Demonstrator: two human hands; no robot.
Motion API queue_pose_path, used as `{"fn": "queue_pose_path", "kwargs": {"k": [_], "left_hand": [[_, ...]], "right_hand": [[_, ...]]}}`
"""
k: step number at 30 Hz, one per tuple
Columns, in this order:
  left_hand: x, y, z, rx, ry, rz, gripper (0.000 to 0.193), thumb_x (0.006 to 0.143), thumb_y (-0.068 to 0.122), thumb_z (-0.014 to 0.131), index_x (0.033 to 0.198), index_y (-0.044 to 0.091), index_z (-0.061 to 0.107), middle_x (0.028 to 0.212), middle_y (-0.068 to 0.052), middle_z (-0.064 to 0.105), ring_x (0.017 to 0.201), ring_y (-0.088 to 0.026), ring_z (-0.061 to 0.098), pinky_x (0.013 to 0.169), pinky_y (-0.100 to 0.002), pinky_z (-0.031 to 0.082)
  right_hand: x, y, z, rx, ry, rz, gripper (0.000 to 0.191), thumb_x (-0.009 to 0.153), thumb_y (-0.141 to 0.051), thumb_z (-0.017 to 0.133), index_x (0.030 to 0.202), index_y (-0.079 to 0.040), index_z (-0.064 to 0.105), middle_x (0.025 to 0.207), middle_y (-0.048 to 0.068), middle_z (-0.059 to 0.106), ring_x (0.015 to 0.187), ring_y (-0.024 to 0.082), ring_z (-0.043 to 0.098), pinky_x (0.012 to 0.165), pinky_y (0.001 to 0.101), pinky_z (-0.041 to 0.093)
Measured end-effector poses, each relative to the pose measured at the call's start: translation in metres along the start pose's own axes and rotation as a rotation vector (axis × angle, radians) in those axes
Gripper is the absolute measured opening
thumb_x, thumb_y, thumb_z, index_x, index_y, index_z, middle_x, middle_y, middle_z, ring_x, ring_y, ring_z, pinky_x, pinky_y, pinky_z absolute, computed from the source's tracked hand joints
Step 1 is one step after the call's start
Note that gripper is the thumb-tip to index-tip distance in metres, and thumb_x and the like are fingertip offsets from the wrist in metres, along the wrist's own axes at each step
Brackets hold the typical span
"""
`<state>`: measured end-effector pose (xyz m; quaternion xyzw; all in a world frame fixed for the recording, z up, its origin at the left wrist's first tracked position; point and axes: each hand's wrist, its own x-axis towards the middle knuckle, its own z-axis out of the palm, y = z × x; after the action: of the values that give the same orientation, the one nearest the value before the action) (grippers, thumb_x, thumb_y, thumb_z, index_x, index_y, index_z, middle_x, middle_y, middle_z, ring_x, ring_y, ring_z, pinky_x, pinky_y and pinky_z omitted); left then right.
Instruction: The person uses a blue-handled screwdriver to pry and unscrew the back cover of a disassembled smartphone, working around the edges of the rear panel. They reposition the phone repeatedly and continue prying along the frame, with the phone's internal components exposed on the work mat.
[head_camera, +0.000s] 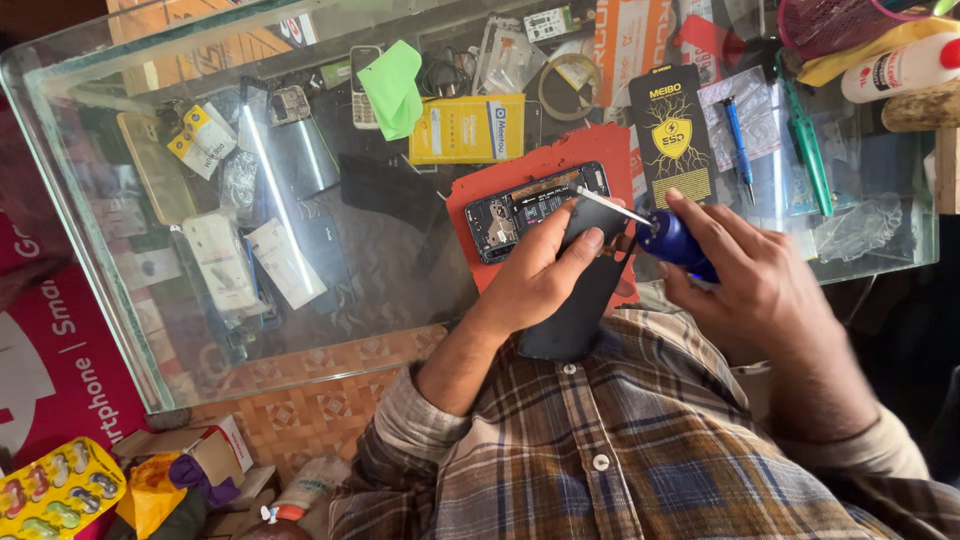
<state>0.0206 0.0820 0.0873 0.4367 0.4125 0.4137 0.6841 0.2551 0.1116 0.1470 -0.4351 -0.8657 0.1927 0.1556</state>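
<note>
Left hand (545, 275) gripped dark phone panel (575, 300); right hand (735, 265) clutched blue screwdriver (672, 238). Risked slipped tip gouging opened phone (520, 210) near tabletop (120, 300) front edge.

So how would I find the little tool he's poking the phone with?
Look at the glass counter and find the red mat near its front edge, where an opened phone lies. Just right of it, the right hand grips a screwdriver. Unlike the blue pen and the green tool lying farther back, it has a fat blue handle and a thin silver shaft.
</note>
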Motion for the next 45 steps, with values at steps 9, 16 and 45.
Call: {"fn": "queue_pose_path", "kwargs": {"k": [9, 16, 45], "left_hand": [[-0.005, 0.01, -0.006, -0.344, -0.107, -0.236, 0.025, 0.107, 0.016, 0.052, 0.119, -0.001, 0.065, 0.082, -0.001, 0.066, 0.067, -0.011, 0.069, 0.061, -0.028, 0.058], [-0.006, 0.006, -0.005, -0.326, -0.058, -0.182, 0.026, 0.113, 0.017, 0.054, 0.125, -0.003, 0.065, 0.088, -0.003, 0.063, 0.073, -0.011, 0.066, 0.062, -0.032, 0.061], [0.0, 0.015, 0.001, -0.518, 0.274, 0.094, 0.036, 0.104, 0.008, 0.064, 0.138, -0.002, 0.057, 0.118, -0.021, 0.071, 0.107, -0.029, 0.074, 0.096, -0.044, 0.062]], "right_hand": [[-0.002, 0.015, -0.007, -0.099, -0.075, -0.149, 0.062, 0.079, -0.019, 0.081, 0.133, 0.005, 0.062, 0.096, 0.014, 0.069, 0.08, 0.032, 0.072, 0.068, 0.0422, 0.058], [-0.004, 0.01, -0.001, -0.111, -0.079, -0.094, 0.059, 0.08, -0.018, 0.078, 0.132, 0.005, 0.061, 0.091, 0.014, 0.067, 0.075, 0.032, 0.07, 0.064, 0.0429, 0.057], [-0.012, -0.013, 0.041, 0.078, 0.078, 0.057, 0.058, 0.087, -0.013, 0.075, 0.138, 0.007, 0.055, 0.103, 0.02, 0.069, 0.081, 0.035, 0.072, 0.068, 0.0417, 0.059]]}}
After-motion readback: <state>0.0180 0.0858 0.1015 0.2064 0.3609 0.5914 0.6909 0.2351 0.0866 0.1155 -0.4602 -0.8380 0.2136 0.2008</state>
